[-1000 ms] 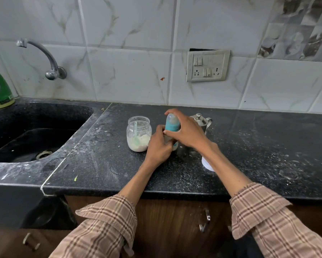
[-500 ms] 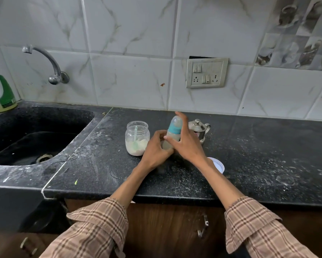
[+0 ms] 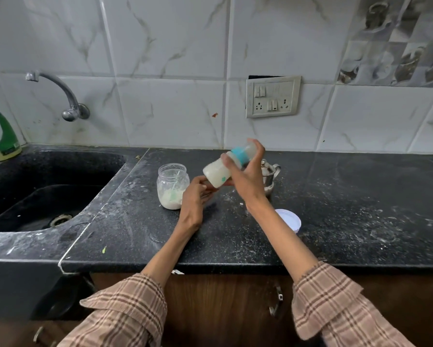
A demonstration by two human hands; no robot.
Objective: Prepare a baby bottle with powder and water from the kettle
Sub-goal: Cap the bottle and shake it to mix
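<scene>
My right hand [image 3: 246, 179] grips a baby bottle [image 3: 219, 172] with a teal collar and clear cap. The bottle is lifted off the counter and tilted, cap toward the upper right, with milky white liquid inside. My left hand [image 3: 195, 196] hovers just below the bottle's base with its fingers loosely apart, holding nothing. A clear glass jar [image 3: 172, 186] with white powder and a pale green scoop stands on the counter to the left of my hands. A small steel kettle [image 3: 270, 176] stands behind my right wrist, partly hidden.
A white round lid [image 3: 289, 219] lies on the black stone counter [image 3: 348, 209], which is dusted with powder. A black sink [image 3: 42, 191] with a wall tap [image 3: 60, 95] lies at the left, and a green-capped bottle [image 3: 3, 139] sits in its corner. A switch socket [image 3: 273, 97] is on the tiled wall.
My right hand has lifted the bottle off the counter and tilted it from upright toward lying sideways. My left hand has let go of the bottle's base and now sits below it.
</scene>
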